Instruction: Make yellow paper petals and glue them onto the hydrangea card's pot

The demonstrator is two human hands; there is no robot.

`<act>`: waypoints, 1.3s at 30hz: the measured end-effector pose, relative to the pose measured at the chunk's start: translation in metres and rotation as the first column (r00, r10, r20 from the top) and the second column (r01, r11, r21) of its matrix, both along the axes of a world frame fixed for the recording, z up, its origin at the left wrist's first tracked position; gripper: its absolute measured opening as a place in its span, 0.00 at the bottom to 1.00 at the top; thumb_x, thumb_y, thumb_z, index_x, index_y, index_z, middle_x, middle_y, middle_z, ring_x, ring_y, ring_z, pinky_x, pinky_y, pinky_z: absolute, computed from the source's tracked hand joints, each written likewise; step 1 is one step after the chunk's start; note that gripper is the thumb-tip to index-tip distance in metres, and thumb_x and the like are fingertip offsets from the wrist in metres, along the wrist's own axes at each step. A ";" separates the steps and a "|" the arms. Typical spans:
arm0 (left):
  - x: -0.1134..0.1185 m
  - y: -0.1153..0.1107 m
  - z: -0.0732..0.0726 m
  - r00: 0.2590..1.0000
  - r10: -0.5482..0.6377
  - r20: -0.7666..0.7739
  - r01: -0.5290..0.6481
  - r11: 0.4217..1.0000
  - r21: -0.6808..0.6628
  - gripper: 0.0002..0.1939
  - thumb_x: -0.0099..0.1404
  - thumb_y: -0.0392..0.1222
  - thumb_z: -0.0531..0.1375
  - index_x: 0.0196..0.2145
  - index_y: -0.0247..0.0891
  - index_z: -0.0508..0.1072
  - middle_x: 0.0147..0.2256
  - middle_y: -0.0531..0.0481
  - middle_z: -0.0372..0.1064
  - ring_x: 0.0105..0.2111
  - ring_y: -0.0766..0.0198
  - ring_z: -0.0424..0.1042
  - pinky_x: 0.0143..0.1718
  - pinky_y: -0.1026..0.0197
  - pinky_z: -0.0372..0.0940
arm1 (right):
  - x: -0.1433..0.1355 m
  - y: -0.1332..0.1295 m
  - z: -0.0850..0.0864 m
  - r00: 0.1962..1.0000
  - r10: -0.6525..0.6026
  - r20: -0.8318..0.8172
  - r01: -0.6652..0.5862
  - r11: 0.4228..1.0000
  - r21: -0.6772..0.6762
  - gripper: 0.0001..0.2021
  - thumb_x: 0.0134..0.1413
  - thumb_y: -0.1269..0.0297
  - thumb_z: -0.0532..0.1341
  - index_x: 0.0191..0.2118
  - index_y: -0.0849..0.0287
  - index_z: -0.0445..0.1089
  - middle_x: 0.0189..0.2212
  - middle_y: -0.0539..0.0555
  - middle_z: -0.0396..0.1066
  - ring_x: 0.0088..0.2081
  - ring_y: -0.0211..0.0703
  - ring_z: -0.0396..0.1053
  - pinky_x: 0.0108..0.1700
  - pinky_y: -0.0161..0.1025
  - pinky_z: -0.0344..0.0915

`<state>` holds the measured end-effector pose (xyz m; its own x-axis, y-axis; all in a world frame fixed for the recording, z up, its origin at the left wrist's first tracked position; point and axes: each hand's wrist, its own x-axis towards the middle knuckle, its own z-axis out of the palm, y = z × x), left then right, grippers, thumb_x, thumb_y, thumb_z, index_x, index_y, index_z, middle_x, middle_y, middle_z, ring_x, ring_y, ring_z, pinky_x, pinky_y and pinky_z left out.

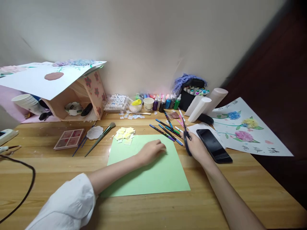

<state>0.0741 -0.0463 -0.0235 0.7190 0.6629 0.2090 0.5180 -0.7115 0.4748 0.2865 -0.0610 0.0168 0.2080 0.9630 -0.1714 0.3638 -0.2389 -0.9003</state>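
Observation:
A sheet of light green paper [148,179] lies flat on the wooden table. Over its upper part rests my left hand [152,151], fingers curled in and closed; whatever they hold, if anything, is hidden. At the right, my right hand [198,148] grips scissors [187,140] by their dark handles, blades pointing away toward the wall. Close by the scissors lie several coloured pens [165,132]. A heap of yellow paper squares [124,134] sits at the sheet's upper left corner.
A black phone [214,147] and a flower painting [249,127] lie to the right. Paint bottles [168,103], a paper cup [148,104] and a marker box [115,103] line the wall. Leftward are a large brush [100,139], a palette [69,139] and a cardboard house [93,92].

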 end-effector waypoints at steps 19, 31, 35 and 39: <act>-0.090 0.002 -0.002 0.815 0.519 0.257 -0.444 0.845 -0.299 0.13 0.68 0.47 0.49 0.41 0.38 0.66 0.39 0.46 0.69 0.37 0.61 0.69 0.40 0.57 0.63 | -0.114 0.004 -0.043 0.932 0.341 0.124 -0.362 0.904 0.226 0.10 0.56 0.57 0.55 0.33 0.56 0.68 0.32 0.54 0.68 0.34 0.45 0.63 0.38 0.42 0.60; -0.086 -0.001 0.003 0.866 0.420 0.273 -0.349 0.897 -0.272 0.10 0.65 0.40 0.53 0.44 0.38 0.65 0.40 0.46 0.68 0.38 0.62 0.69 0.42 0.58 0.64 | -0.130 0.013 -0.045 0.931 0.342 0.125 -0.363 0.900 0.242 0.06 0.53 0.62 0.57 0.31 0.56 0.69 0.29 0.51 0.68 0.35 0.44 0.63 0.38 0.40 0.58; -0.087 0.001 0.002 0.838 0.466 0.284 -0.380 0.872 -0.310 0.08 0.66 0.39 0.51 0.42 0.38 0.65 0.39 0.47 0.69 0.38 0.63 0.69 0.42 0.58 0.64 | -0.129 0.012 -0.045 0.945 0.319 0.070 -0.326 0.913 0.247 0.05 0.52 0.63 0.57 0.30 0.56 0.68 0.28 0.51 0.67 0.33 0.43 0.62 0.36 0.39 0.57; -0.088 0.002 0.001 0.818 0.501 0.282 -0.434 0.860 -0.268 0.06 0.66 0.38 0.51 0.39 0.38 0.66 0.37 0.48 0.68 0.36 0.63 0.68 0.39 0.60 0.63 | -0.127 0.012 -0.045 0.958 0.272 -0.088 -0.247 0.942 0.228 0.05 0.52 0.62 0.58 0.30 0.56 0.66 0.27 0.50 0.66 0.29 0.40 0.59 0.32 0.36 0.55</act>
<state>-0.0136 -0.0442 -0.0220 0.2219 0.9505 0.2173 0.5538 -0.3063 0.7743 0.1595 -0.0494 -0.0284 -0.0630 0.9974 0.0355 0.2771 0.0516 -0.9594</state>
